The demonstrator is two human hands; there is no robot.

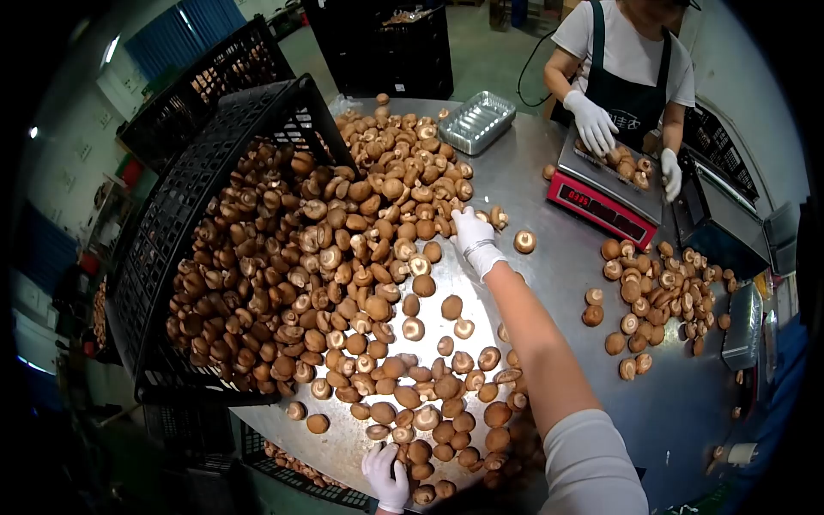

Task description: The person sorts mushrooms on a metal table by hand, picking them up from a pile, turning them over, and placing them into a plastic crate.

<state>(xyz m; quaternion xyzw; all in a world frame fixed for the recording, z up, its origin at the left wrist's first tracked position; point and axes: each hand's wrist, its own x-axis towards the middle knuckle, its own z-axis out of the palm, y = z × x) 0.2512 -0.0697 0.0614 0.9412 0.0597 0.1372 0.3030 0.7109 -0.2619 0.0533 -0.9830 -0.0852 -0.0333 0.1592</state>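
Observation:
Brown mushrooms [283, 266] spill in a large heap from a tipped black crate [163, 249] onto the metal table [541, 283]. My right hand [475, 236], in a white glove, reaches to the heap's right edge. Its fingers curl down among mushrooms, and what they hold is hidden. A single pale-stemmed mushroom [524, 241] lies just right of it. At the near table edge my gloved left hand [386, 475] is closed around a mushroom [396, 469], beside loosely spread mushrooms [427, 418].
Across the table a person in a dark apron [631, 103] has gloved hands by mushrooms on a red scale [601, 206]. A clear plastic tray [477, 122] sits at the back. More mushrooms [657, 296] lie at right, near another tray [742, 326]. Black crates [382, 51] stand behind.

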